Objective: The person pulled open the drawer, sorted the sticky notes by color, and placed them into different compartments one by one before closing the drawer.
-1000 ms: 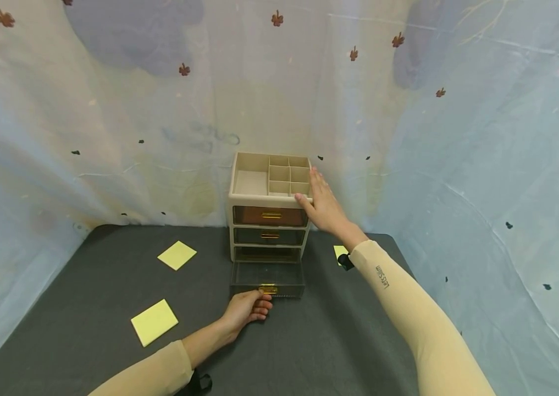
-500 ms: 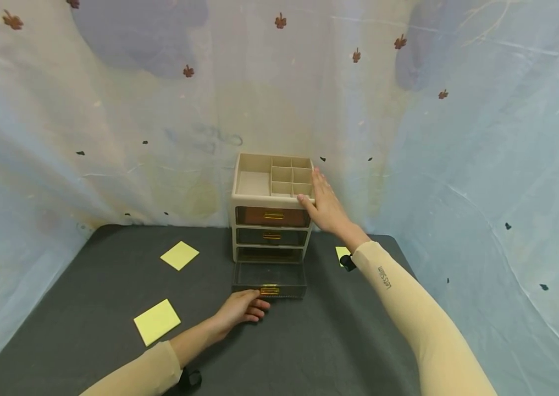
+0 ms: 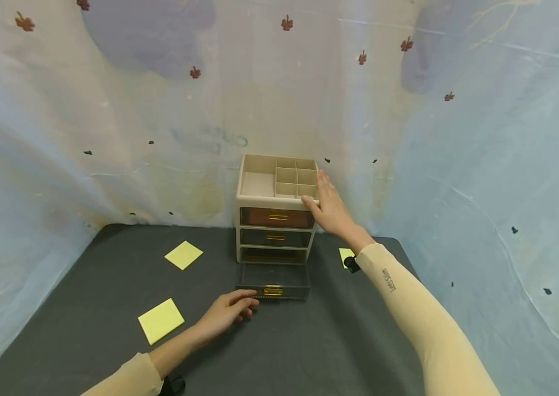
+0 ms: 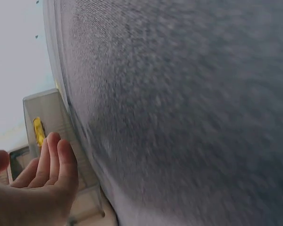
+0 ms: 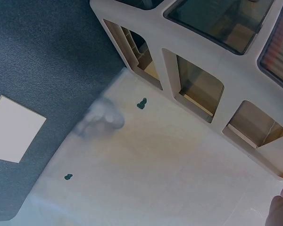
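Observation:
A cream desktop organizer [image 3: 277, 201] with a divided top tray stands at the back of the table. Its clear bottom drawer [image 3: 274, 272] is pulled out toward me, and a gold handle [image 3: 273, 291] sits on the drawer front. My left hand [image 3: 222, 314] is just left of that handle, fingers loosely extended and holding nothing; the left wrist view shows the fingers [image 4: 54, 162] near the drawer. Against the organizer's upper right edge rests my right hand [image 3: 332, 210], fingers straight along the side, thumb at the front corner. Only a bit of that hand [image 5: 279, 207] appears in the right wrist view.
Two yellow sticky-note pads [image 3: 183, 255] [image 3: 161, 321] lie on the dark table [image 3: 279, 357] left of the organizer. Another yellow pad [image 3: 346, 255] lies to the right, partly behind the wrist. A patterned curtain [image 3: 279, 99] hangs behind the table.
My left hand has let go of the drawer handle and moved left, its fingers loosening. The drawer stays pulled out. My right hand keeps its place on the organizer.

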The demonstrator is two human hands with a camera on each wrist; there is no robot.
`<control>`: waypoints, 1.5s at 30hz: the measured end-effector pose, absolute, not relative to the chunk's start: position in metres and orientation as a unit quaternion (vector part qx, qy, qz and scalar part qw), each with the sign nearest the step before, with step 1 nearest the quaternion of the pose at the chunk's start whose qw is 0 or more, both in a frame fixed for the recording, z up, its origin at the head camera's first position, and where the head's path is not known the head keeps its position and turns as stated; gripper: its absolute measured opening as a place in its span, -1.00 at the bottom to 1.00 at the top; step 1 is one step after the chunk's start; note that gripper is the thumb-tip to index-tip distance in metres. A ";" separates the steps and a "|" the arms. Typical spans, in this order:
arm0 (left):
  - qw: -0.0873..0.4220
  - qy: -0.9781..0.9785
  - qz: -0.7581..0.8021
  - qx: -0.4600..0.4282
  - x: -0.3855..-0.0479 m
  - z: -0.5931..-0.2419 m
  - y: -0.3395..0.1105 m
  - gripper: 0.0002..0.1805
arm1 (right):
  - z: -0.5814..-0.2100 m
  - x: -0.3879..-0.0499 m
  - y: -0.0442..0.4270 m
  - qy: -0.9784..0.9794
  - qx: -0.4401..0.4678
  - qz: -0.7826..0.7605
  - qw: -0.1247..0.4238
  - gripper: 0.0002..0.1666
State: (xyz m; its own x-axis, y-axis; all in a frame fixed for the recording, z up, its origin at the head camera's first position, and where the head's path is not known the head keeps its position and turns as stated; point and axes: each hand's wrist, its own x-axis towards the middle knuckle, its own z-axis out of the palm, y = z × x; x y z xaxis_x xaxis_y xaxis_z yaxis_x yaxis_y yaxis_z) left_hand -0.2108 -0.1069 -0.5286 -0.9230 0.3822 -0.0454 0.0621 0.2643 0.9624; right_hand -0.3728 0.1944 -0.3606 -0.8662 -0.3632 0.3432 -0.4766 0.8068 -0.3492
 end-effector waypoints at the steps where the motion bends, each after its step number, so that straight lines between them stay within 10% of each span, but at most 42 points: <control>1: 0.129 0.789 0.582 0.150 -0.210 -0.528 -0.110 -0.50 | -0.360 -0.373 0.195 -0.941 0.223 0.217 0.131 0.00; 14: 0.000 0.841 0.501 0.205 -0.198 -0.510 -0.146 -0.58 | -0.363 -0.373 0.195 -0.942 0.223 0.210 0.136 0.03; 45: -0.035 0.940 0.286 0.185 -0.218 -0.522 -0.259 -0.53 | -0.364 -0.376 0.197 -0.941 0.232 0.203 0.142 0.02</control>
